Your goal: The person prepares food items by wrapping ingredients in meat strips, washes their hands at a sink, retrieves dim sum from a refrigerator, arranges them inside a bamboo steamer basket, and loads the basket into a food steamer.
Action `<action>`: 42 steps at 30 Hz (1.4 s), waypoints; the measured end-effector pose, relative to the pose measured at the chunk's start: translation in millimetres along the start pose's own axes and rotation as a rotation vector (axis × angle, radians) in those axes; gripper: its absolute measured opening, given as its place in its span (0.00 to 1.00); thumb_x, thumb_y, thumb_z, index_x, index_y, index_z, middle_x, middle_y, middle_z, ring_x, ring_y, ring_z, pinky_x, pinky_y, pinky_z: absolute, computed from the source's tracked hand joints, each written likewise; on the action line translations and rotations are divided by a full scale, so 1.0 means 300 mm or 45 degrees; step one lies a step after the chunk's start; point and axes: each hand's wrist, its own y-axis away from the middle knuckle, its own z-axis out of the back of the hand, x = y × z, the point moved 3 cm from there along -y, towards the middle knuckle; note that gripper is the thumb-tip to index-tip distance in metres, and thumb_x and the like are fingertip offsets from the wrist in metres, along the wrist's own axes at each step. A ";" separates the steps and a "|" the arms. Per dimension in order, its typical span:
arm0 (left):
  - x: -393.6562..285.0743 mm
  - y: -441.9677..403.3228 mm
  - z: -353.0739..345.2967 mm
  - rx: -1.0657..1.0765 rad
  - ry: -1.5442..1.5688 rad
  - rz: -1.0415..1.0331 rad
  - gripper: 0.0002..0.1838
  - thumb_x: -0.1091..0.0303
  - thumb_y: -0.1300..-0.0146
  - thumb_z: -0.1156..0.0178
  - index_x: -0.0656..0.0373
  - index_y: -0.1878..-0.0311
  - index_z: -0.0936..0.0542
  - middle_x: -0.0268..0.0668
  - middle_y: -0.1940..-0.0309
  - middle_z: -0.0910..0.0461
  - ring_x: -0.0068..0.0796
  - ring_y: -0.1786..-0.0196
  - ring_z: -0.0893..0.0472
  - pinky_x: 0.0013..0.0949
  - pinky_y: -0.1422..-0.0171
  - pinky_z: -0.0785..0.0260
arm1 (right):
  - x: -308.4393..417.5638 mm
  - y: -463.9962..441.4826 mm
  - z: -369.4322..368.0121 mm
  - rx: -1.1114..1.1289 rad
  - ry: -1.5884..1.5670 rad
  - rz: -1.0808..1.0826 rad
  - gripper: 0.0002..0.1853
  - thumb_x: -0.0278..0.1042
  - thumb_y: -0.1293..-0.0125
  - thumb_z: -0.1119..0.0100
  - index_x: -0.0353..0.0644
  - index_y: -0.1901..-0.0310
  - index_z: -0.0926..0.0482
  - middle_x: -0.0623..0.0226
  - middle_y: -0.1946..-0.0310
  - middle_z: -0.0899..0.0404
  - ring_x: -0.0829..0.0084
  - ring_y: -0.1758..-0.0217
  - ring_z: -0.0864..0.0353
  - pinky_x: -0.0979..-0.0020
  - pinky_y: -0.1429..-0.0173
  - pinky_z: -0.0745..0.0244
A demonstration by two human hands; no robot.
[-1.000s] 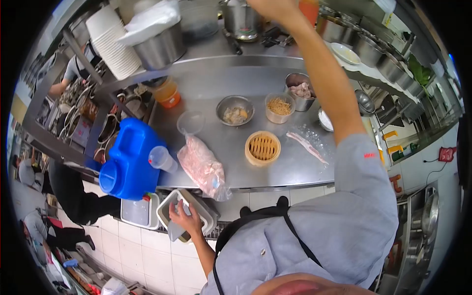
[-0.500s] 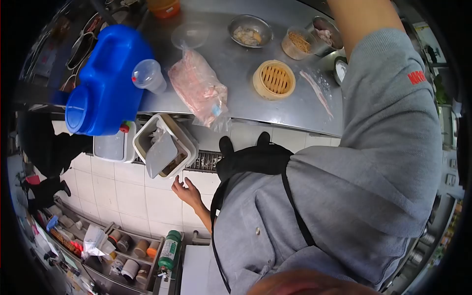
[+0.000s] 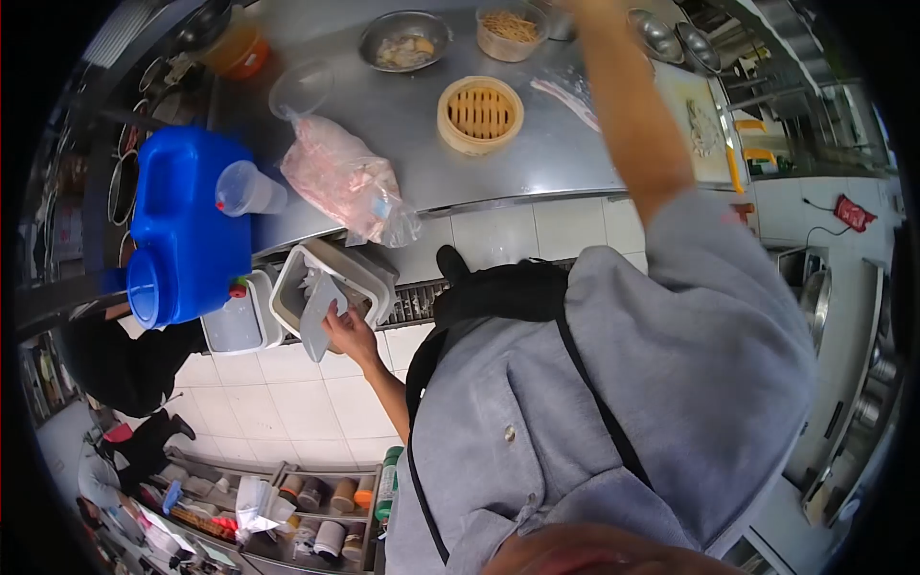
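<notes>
Low on the left, my left hand [image 3: 351,335] has its fingers at the edge of a translucent lid [image 3: 323,311], which leans tilted in a white bin [image 3: 293,278]. My right arm reaches up past the top edge, so that hand is out of frame. On the steel table [image 3: 422,172] stand a round bamboo steamer [image 3: 480,114], a bag of pinkish meat [image 3: 340,177], a metal bowl of food [image 3: 405,43] and a tub of thin brown strips [image 3: 508,31]. A pale strip of meat [image 3: 565,99] lies right of the steamer.
A blue jug [image 3: 182,216] and a clear cup [image 3: 247,188] are at the left. Beside the bin is another lidded container [image 3: 235,321]. A cutting board [image 3: 692,120] is at the right. A person in dark trousers [image 3: 120,369] stands at the far left.
My left hand has come from below the bin to the lid's edge. The lid now stands more steeply. My right arm stays raised, and the view has shifted.
</notes>
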 end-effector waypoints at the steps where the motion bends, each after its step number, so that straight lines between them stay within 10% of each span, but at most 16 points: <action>1: -0.017 0.014 -0.027 0.059 0.012 -0.014 0.19 0.72 0.37 0.39 0.66 0.44 0.26 0.47 0.50 0.29 0.39 0.60 0.19 0.37 0.56 0.25 | -0.050 0.180 -0.065 0.063 -0.090 -0.150 0.23 0.50 0.28 0.52 0.44 0.40 0.25 0.51 0.43 0.23 0.62 0.40 0.22 0.54 0.39 0.28; 3: -0.019 0.033 -0.082 0.152 0.002 -0.139 0.19 0.72 0.39 0.37 0.64 0.44 0.25 0.48 0.50 0.28 0.42 0.60 0.19 0.39 0.55 0.25 | -0.141 0.565 -0.244 0.430 -0.131 -0.576 0.24 0.51 0.27 0.53 0.44 0.38 0.25 0.51 0.41 0.24 0.62 0.39 0.23 0.54 0.37 0.28; 5: -0.155 0.066 -0.114 0.297 -0.144 -0.300 0.20 0.71 0.39 0.37 0.61 0.44 0.25 0.50 0.49 0.28 0.47 0.56 0.21 0.43 0.52 0.26 | -0.115 0.856 -0.368 1.020 0.502 -0.530 0.33 0.58 0.30 0.51 0.47 0.30 0.36 0.49 0.28 0.40 0.50 0.23 0.48 0.44 0.25 0.51; 8: -0.324 0.108 -0.180 0.411 -0.201 -0.610 0.20 0.70 0.39 0.37 0.61 0.44 0.25 0.51 0.50 0.27 0.51 0.52 0.23 0.44 0.48 0.28 | -0.045 0.905 -0.235 0.458 0.339 -0.453 0.39 0.62 0.33 0.49 0.47 0.27 0.40 0.50 0.24 0.51 0.43 0.20 0.64 0.39 0.24 0.62; 14: -0.502 0.360 -0.493 0.768 -0.152 -1.042 0.18 0.69 0.38 0.36 0.64 0.45 0.24 0.49 0.57 0.23 0.48 0.56 0.22 0.43 0.51 0.27 | 0.238 1.461 0.394 0.021 0.562 -0.547 0.35 0.61 0.34 0.47 0.44 0.33 0.34 0.45 0.34 0.35 0.44 0.28 0.41 0.41 0.30 0.45; 18: -0.242 0.512 -0.954 1.210 -0.383 -1.027 0.16 0.61 0.40 0.34 0.60 0.54 0.20 0.45 0.61 0.19 0.35 0.60 0.19 0.39 0.59 0.26 | 0.556 2.289 0.668 0.762 0.345 -1.547 0.34 0.65 0.33 0.53 0.41 0.41 0.25 0.49 0.46 0.24 0.46 0.34 0.33 0.45 0.37 0.35; 27: -0.329 1.366 -1.369 2.110 -1.356 -1.502 0.15 0.56 0.43 0.38 0.56 0.59 0.17 0.47 0.66 0.18 0.46 0.61 0.19 0.46 0.59 0.26 | 1.320 3.183 1.266 0.151 0.399 -2.607 0.31 0.64 0.30 0.58 0.43 0.43 0.24 0.49 0.52 0.21 0.47 0.45 0.23 0.49 0.40 0.32; 31: -0.436 1.821 -1.568 2.198 -1.586 -2.063 0.16 0.53 0.44 0.40 0.54 0.61 0.16 0.48 0.68 0.17 0.50 0.62 0.18 0.49 0.59 0.26 | 1.625 3.568 1.492 -0.150 0.406 -2.833 0.31 0.62 0.28 0.58 0.42 0.39 0.27 0.47 0.49 0.22 0.48 0.43 0.24 0.52 0.37 0.31; 34: -0.633 2.355 -1.739 1.913 -1.445 -3.313 0.17 0.51 0.45 0.41 0.52 0.63 0.15 0.48 0.69 0.16 0.54 0.62 0.18 0.52 0.58 0.26 | 1.989 3.881 1.568 -0.675 0.548 -3.091 0.33 0.61 0.28 0.58 0.39 0.38 0.28 0.46 0.42 0.25 0.48 0.37 0.28 0.53 0.35 0.32; 35: -0.656 2.508 -1.738 1.567 -1.264 -3.363 0.09 0.56 0.50 0.36 0.50 0.72 0.19 0.35 0.69 0.16 0.37 0.65 0.16 0.40 0.63 0.23 | 2.143 4.017 1.527 -0.822 0.665 -3.173 0.32 0.60 0.28 0.57 0.38 0.39 0.27 0.47 0.42 0.25 0.49 0.36 0.28 0.53 0.36 0.31; 37: -0.693 2.895 -1.817 1.513 -1.050 -3.509 0.10 0.55 0.47 0.39 0.50 0.72 0.20 0.38 0.71 0.17 0.36 0.70 0.17 0.41 0.69 0.25 | 2.443 4.041 1.483 -0.600 0.639 -3.524 0.30 0.60 0.29 0.55 0.42 0.40 0.25 0.46 0.43 0.24 0.48 0.39 0.26 0.52 0.36 0.30; 38: -0.693 3.124 -1.873 2.531 -1.344 -2.151 0.09 0.58 0.45 0.40 0.52 0.73 0.22 0.41 0.75 0.20 0.37 0.74 0.19 0.45 0.76 0.29 | 2.599 4.132 1.365 -0.883 0.239 -3.881 0.28 0.59 0.28 0.56 0.45 0.41 0.24 0.47 0.47 0.21 0.48 0.40 0.24 0.51 0.36 0.30; 39: -0.700 3.342 -1.909 2.647 -1.210 -0.711 0.08 0.62 0.44 0.41 0.54 0.73 0.23 0.44 0.80 0.23 0.38 0.77 0.21 0.49 0.83 0.34 | 2.720 4.107 1.333 -0.903 0.089 -3.979 0.26 0.57 0.28 0.56 0.46 0.41 0.24 0.47 0.48 0.20 0.48 0.41 0.24 0.51 0.37 0.30; 42: -0.646 4.068 -1.785 2.801 -0.906 -1.569 0.08 0.65 0.44 0.40 0.60 0.69 0.22 0.46 0.75 0.20 0.42 0.73 0.19 0.48 0.73 0.28 | 2.950 4.035 1.184 -1.333 -0.114 -4.119 0.23 0.53 0.27 0.57 0.48 0.41 0.23 0.48 0.49 0.19 0.47 0.42 0.23 0.50 0.39 0.29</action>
